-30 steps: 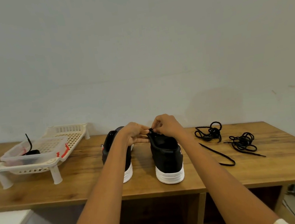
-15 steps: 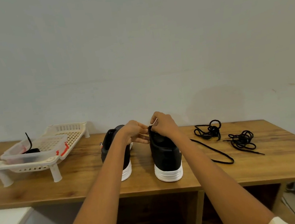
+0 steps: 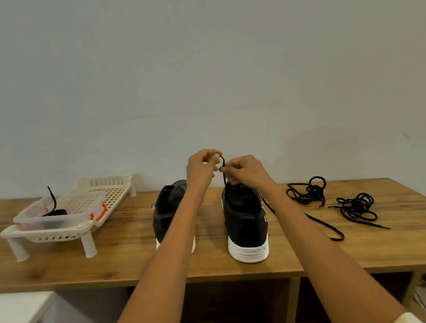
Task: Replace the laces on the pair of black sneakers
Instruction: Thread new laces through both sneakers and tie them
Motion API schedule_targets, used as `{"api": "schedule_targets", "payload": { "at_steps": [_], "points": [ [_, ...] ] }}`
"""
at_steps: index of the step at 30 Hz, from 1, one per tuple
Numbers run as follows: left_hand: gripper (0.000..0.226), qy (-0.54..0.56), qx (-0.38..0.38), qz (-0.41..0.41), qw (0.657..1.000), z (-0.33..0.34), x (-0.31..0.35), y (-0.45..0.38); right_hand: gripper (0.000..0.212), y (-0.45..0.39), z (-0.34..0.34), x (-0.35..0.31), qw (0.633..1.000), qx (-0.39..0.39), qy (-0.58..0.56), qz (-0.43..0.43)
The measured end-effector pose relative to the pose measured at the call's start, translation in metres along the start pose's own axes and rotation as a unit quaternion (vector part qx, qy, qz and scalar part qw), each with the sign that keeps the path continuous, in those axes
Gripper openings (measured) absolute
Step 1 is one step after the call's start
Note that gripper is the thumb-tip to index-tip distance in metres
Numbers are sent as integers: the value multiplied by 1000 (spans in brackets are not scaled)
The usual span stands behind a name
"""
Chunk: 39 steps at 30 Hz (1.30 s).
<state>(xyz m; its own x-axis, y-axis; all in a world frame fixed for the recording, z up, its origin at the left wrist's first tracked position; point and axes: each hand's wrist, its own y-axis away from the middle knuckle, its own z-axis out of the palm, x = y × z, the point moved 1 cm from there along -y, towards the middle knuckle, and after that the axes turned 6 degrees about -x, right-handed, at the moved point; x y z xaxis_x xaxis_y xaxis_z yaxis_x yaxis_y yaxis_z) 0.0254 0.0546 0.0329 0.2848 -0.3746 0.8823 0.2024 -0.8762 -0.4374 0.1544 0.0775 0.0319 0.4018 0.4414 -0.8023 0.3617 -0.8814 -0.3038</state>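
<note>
1. So both hands have come up off the right sneaker since a moment ago.
2. Left hand and right hand each pinch the lace, now drawn upward.
3. Looks like lacing's underway; left sneaker waits on the table.

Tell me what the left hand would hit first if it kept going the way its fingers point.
The left hand points right, so probably the right hand, almost touching across the lace.

Both hands are pinching a black lace above the right sneaker: left hand, right hand, heel facing us.
</note>
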Motion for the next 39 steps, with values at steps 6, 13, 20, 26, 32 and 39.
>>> {"api": "schedule_targets", "payload": {
  "at_steps": [6, 13, 20, 26, 32, 39],
  "points": [
    [24, -142, -171, -26, 975, 5, -21, 0, 15, -7, -22, -22, 950, 121, -267, -105],
    [19, 6, -10, -72, 997, 9, -20, 1, 14, -4, -29, -5, 931, 177, -309, -82],
    [15, 128, 70, -90, 985, 10, -6, 2, 16, 0, -20, 21, 978, 143, -147, 27],
    [16, 346, 109, -128, 923, -1, 2, -7, 33, 0, -9, 24, 994, -28, 97, 49],
    [29, -30, 227, -90, 969, -29, 7, -1, 39, 14, -56, 64, 953, 2, 258, 156],
    [31, -454, -26, -50, 889, -6, -14, 11, 37, 24, -47, 99, 915, -61, 354, 184]
  ]
}}
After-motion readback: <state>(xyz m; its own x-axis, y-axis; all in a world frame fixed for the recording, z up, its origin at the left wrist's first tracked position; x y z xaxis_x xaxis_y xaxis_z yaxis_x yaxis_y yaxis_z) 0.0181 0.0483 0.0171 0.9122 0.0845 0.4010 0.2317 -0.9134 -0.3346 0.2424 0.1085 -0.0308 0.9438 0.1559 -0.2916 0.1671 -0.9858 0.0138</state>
